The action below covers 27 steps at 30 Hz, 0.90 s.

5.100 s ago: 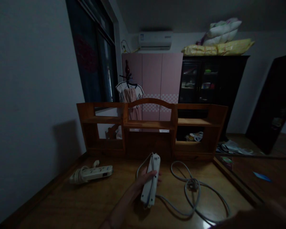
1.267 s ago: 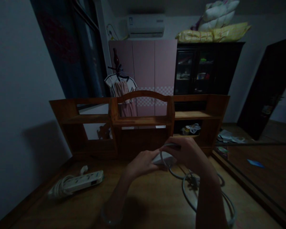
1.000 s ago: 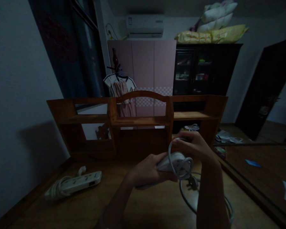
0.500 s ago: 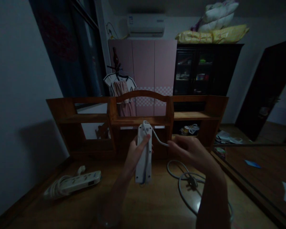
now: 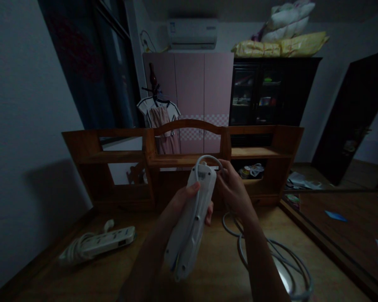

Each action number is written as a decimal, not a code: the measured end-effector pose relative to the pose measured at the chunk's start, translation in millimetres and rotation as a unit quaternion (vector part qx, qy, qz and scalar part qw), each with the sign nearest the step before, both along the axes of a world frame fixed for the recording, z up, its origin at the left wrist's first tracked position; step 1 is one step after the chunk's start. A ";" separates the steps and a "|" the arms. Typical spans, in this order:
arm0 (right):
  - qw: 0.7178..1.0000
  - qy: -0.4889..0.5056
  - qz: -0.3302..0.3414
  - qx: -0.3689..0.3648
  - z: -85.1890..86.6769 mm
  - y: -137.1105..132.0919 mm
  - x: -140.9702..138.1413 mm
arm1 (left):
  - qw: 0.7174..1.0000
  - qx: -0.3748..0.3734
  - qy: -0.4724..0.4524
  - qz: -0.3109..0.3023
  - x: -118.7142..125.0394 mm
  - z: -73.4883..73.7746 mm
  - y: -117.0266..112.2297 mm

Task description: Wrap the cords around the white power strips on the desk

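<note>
Head cam: L hand (image 5: 179, 204) wraps round white power strip (image 5: 189, 230); R hand (image 5: 234, 188) curls in, pinching its grey cord (image 5: 208, 157). Strip prob. light, rigid, best held mid-body; cord springy.

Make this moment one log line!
left hand grip: power strip, back showing | right hand grip: its cord | desk: cord-wrapped power strip

Power strip (image 5: 189, 233) label (image 5: 202, 175) was unreadably small
Its far side was hidden; the bottom edge cut both forearms (image 5: 262, 256).
</note>
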State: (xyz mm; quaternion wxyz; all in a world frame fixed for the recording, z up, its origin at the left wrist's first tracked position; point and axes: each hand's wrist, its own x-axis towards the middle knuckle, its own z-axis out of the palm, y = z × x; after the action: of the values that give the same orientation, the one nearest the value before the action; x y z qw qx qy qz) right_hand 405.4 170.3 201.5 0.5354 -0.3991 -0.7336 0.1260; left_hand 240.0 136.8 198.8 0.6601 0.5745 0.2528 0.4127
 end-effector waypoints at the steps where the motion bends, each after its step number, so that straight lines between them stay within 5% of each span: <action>1: 1.000 0.025 0.003 0.013 3.8 -2.2 0.5 | 1.000 0.001 -0.007 -0.005 1.7 0.7 -2.9; 9: 0.997 0.031 0.059 -0.027 8.4 -5.6 8.1 | 0.994 0.002 -0.020 -0.105 2.0 -2.1 -15.2; 18: 0.982 -0.107 0.133 -0.079 -2.1 -6.7 -9.3 | 0.998 0.064 0.000 0.020 -17.2 1.1 1.7; 24: 0.980 -0.188 -0.003 -0.061 -6.4 -10.8 -19.2 | 0.987 0.034 -0.024 0.154 -35.9 -6.2 27.9; 27: 0.975 -0.202 -0.081 -0.032 -7.9 -5.3 -17.4 | 0.987 0.033 0.006 0.156 -44.6 -9.6 36.4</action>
State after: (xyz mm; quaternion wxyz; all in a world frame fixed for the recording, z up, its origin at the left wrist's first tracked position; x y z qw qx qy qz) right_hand 388.0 165.0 193.7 0.3713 -0.4915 -0.7874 0.0224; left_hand 195.4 173.2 189.3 0.5668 0.5519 0.3300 0.5150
